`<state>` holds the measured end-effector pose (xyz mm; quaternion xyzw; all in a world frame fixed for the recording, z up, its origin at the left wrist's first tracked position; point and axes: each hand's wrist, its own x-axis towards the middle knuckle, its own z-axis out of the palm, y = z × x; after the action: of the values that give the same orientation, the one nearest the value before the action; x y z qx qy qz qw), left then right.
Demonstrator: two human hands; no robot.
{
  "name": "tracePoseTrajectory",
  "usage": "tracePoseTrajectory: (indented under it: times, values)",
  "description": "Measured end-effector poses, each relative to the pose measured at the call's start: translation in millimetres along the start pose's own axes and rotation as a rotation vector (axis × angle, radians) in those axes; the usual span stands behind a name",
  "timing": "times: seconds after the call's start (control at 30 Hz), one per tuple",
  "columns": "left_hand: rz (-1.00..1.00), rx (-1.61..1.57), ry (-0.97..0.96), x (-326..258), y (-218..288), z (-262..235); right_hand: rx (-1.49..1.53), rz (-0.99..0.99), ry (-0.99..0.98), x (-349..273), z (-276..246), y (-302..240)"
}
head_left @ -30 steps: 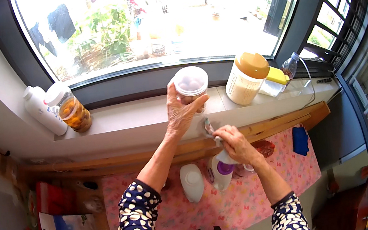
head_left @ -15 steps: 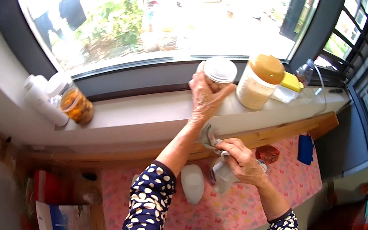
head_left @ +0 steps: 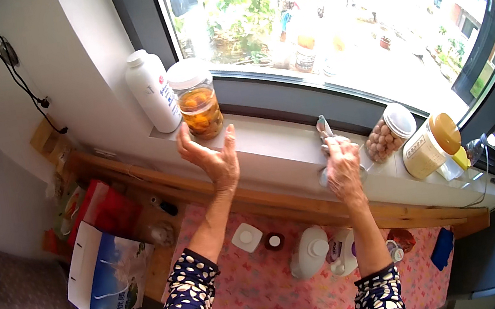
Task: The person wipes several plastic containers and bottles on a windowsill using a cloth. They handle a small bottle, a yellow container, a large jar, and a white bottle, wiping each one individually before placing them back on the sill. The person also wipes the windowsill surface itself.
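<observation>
My left hand point(head_left: 212, 163) is open, thumb and fingers spread, just in front of a clear jar point(head_left: 199, 107) with a white lid and orange pieces in liquid. Its fingertips reach the jar's lower part; whether they touch I cannot tell. Beside that jar stands a tall white bottle point(head_left: 154, 98). Farther right, my right hand point(head_left: 344, 169) is closed on a greyish cloth point(head_left: 323, 127) against the windowsill point(head_left: 275, 144). Right of this hand are a jar of round brown things point(head_left: 380, 142) and a tan-lidded container point(head_left: 421, 153).
Below the sill runs a wooden edge point(head_left: 268, 206) and a pink patterned cloth point(head_left: 248, 288). On it stand a translucent white jug point(head_left: 307, 259), a white bottle point(head_left: 341, 255) and a blue item point(head_left: 443, 249). A blue-white paper bag point(head_left: 108, 271) stands lower left. Cords hang on the left wall.
My left hand has let go of the brown-filled jar and moved left to the orange-filled one. The right hand has brought the cloth up onto the sill. The view has swung left.
</observation>
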<state>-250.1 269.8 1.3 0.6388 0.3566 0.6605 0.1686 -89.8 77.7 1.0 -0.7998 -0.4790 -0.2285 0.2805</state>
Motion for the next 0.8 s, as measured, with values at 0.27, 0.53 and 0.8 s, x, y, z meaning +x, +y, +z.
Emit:
tracePoseTrajectory:
  times: [0.27,0.53,0.8]
  values:
    - [-0.15,-0.163,-0.195,46.5,-46.5,6.7,0.04,-0.115,-0.15,50.1,56.0,-48.6]
    - [-0.21,-0.243,-0.161,43.8,-56.3,24.7,0.095,-0.271,-0.22,73.8,74.7,-84.6]
    - [-0.233,-0.415,-0.208,43.6,-44.0,6.7,0.326,-0.388,-0.349,64.8,53.7,-70.0]
